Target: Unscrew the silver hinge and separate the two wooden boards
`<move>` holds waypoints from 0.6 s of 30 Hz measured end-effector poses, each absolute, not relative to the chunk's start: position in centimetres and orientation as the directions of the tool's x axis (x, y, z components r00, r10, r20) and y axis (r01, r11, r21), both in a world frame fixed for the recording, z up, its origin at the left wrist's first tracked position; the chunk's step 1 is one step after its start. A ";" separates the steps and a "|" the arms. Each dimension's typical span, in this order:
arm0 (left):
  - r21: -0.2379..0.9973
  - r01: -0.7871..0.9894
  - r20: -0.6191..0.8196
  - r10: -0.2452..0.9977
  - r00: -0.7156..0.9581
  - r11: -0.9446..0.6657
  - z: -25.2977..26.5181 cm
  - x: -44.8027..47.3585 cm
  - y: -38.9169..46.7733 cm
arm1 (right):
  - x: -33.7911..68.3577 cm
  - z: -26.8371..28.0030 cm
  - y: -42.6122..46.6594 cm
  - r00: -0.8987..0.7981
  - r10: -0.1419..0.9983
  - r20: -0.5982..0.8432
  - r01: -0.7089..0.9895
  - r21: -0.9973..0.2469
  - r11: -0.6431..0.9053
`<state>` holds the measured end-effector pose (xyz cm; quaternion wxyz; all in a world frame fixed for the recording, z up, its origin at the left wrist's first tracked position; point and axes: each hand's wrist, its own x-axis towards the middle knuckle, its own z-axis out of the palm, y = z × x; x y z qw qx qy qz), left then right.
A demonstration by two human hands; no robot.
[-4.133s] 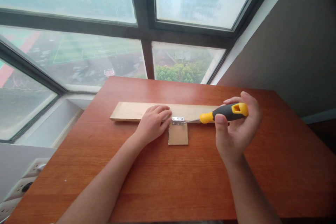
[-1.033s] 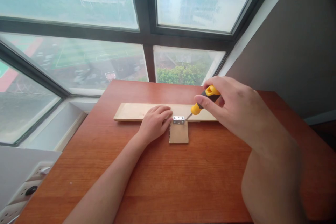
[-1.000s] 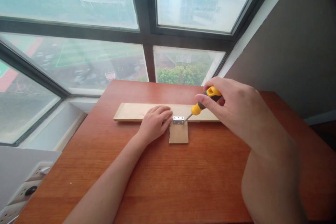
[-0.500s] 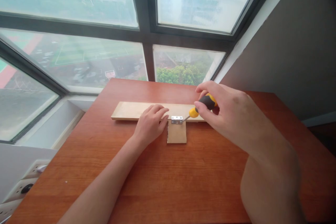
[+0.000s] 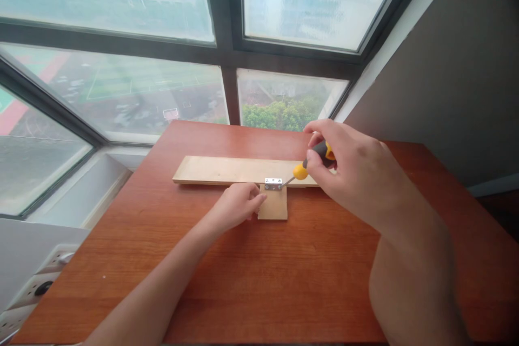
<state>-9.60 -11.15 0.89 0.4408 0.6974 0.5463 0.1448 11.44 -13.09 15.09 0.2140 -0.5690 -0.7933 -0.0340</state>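
A yellow and black screwdriver (image 5: 300, 172) is in my right hand (image 5: 344, 165), its shaft slanting down to the left. The tip meets the lower right corner of a small silver hinge (image 5: 273, 184). That hinge lies across the joint between a long pale wooden board (image 5: 214, 169) and a short wooden piece (image 5: 275, 206). My left hand (image 5: 240, 204) pinches the left edge of the short piece, thumb on top and fingers curled at its side. The fingertips there are partly hidden.
Everything rests on a reddish-brown wooden table (image 5: 259, 286). Beyond its far edge stand windows with a dark frame (image 5: 229, 54). A grey wall (image 5: 454, 75) rises on the right, and wall sockets (image 5: 38, 289) are at the lower left.
My left hand has come off the long board and moved down toward me, onto the left edge of the short piece. The screwdriver stays at the hinge, my right hand shifting slightly.
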 end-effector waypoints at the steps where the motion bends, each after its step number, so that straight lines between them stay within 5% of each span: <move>1: 0.806 0.590 -0.311 0.877 0.367 0.038 0.6 -9.6 -11.1 | 11.5 15.0 -13.1 -0.296 0.876 0.381 0.892 -0.217 0.396; 4: 0.848 0.514 -0.359 0.851 0.384 0.126 0.1 -9.6 -10.9 | 11.6 14.9 -13.3 -0.371 0.847 0.380 0.835 -0.262 0.484; 10: 0.857 0.495 -0.369 0.842 0.393 0.144 0.2 -9.5 -10.8 | 11.1 14.9 -12.8 -0.201 0.904 0.378 0.942 -0.178 0.284; 18: 0.883 0.445 -0.347 0.847 0.404 0.149 -0.3 -9.5 -10.7 | 11.5 14.7 -13.0 -0.333 0.863 0.381 0.857 -0.259 0.445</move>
